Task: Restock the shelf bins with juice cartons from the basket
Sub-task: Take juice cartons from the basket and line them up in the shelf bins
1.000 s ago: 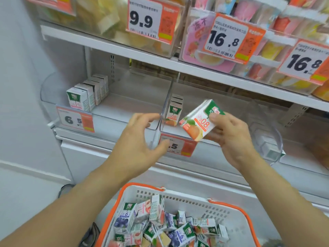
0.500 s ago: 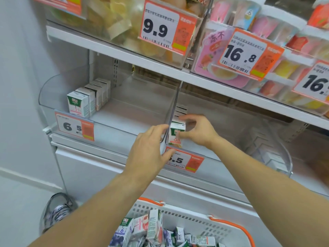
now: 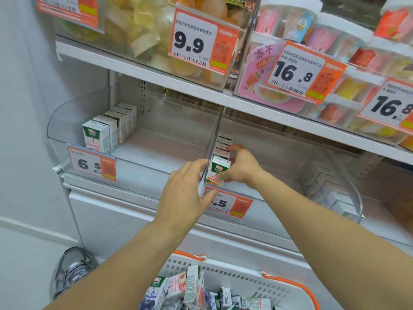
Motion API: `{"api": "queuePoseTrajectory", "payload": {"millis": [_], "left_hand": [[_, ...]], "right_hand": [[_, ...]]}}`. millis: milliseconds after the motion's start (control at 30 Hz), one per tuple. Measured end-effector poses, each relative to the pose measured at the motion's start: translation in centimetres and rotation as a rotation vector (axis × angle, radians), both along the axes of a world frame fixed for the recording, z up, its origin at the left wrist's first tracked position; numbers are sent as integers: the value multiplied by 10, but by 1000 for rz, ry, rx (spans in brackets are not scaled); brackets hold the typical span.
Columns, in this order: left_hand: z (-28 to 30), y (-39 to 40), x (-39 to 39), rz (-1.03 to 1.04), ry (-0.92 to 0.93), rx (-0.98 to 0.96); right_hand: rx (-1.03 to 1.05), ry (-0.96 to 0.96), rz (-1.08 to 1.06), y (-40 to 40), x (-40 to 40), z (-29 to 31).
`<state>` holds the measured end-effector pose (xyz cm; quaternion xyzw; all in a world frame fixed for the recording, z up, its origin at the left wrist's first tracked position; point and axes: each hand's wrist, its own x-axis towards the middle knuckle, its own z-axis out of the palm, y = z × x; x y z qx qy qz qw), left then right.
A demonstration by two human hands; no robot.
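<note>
Right hand [image 3: 240, 167] gripped light, stiff carton [image 3: 218, 173] by sides, bin front; left hand [image 3: 185, 193] pinched divider [image 3: 211, 153].

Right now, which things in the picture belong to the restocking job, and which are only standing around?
Part of the job:
- right hand gripping the front carton
- left hand at the clear divider
- row of cartons in the left bin
- basket of cartons below

Only standing around:
- 9.9 price tag
- dessert tubs on the upper shelf
- shoe on the floor

Upright green-and-white juice carton [image 3: 220, 169] at right bin's [image 3: 279, 157] front, more cartons [image 3: 190, 291] heaped in basket [image 3: 241, 278]
</note>
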<state>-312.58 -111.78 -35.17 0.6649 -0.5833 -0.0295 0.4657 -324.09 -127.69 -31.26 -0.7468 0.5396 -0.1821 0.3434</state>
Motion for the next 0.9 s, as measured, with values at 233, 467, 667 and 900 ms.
{"api": "queuePoseTrajectory", "payload": {"millis": [233,467,667,900], "left_hand": [[5,5,0,-37,8,24],[15,25,-5,-35,-176,-171],[-29,56,-33,-389,-274,413],[-119,109,-45,-576,-435,1124]], "right_hand": [[-58,26,71,15,-24,12],[-560,-333,-14,113,-86,24],[-1,-88,289,191,-135,-77],[391,533,545,227,-134,-193]]}}
